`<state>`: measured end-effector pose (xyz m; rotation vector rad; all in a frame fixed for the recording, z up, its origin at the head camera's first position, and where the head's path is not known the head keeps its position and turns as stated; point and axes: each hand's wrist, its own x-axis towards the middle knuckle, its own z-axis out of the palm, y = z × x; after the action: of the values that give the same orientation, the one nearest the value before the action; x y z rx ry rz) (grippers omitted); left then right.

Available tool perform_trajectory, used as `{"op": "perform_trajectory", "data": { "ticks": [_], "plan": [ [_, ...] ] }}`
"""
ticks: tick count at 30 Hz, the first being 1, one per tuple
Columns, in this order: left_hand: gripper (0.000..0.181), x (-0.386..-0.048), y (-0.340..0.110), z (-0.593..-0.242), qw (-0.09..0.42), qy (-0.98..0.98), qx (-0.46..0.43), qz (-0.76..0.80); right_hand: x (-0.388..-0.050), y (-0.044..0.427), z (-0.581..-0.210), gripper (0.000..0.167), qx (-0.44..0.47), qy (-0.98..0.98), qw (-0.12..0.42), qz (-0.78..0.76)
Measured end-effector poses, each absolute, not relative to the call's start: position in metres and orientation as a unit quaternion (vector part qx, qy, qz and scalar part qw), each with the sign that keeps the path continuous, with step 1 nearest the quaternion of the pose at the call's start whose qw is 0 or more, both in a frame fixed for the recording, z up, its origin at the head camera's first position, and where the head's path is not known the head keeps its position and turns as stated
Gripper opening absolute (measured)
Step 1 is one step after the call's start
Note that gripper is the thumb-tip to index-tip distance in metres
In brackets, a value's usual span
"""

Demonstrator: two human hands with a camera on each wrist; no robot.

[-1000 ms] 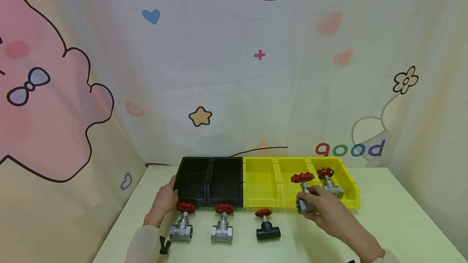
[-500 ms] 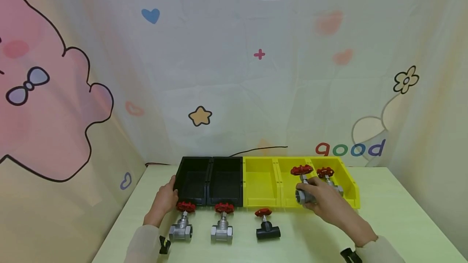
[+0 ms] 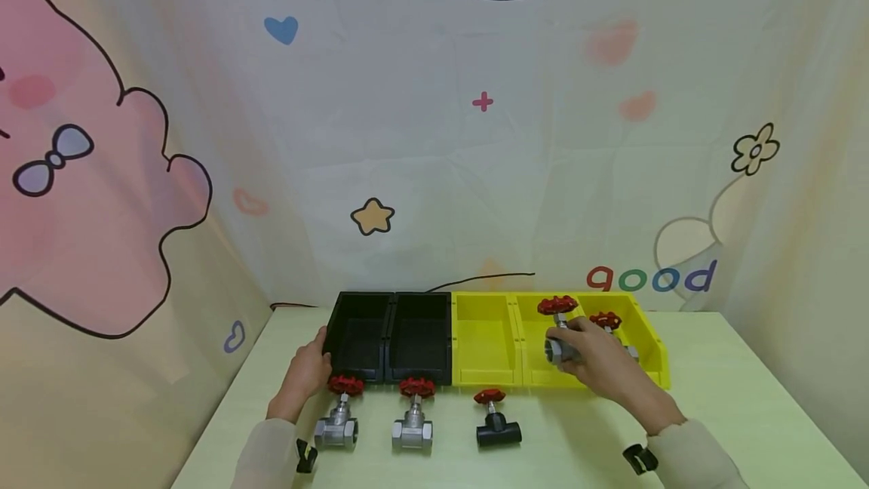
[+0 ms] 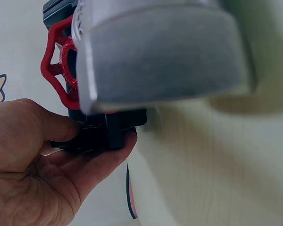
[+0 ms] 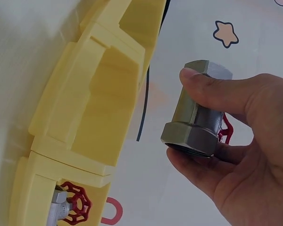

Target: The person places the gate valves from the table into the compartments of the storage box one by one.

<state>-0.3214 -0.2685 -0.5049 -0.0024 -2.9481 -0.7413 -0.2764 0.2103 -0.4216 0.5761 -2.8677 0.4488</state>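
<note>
"From the head view, where did we stand?"
"Our right hand point(image 3: 602, 361) was clamped on a metal gate valve point(image 3: 558, 353), red handwheel point(image 3: 557, 306) uppermost, raised over the middle yellow bin point(image 3: 531, 334). Our left hand point(image 3: 307, 372) gripped the outermost black bin point(image 3: 357, 334) by its side."

"And the left wrist view?"
"That hand pinched the bin's edge; another metal valve point(image 4: 160, 56) loomed close, hiding much beyond."

"The right wrist view?"
"We had the gate valve between thumb and fingers, apart from the yellow walls. A second red-wheeled valve point(image 5: 77, 202) sat in the end yellow bin point(image 5: 92, 193)."

"Which step, then?"
"Placing, we judged. The next move called for lowering it steadily inside, then loosening our grip."
</note>
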Motion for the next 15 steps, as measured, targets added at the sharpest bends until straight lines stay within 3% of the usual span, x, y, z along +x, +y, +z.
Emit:
{"op": "perform_trajectory", "data": {
  "ticks": [15],
  "plan": [
    [0.059, -0.321, -0.268, -0.504, 0.054, -0.968, -0.004, -0.246, -0.294, 0.207, -0.428, 0.051, 0.164, -0.972, 0.068, 0.156]
  ]
}}
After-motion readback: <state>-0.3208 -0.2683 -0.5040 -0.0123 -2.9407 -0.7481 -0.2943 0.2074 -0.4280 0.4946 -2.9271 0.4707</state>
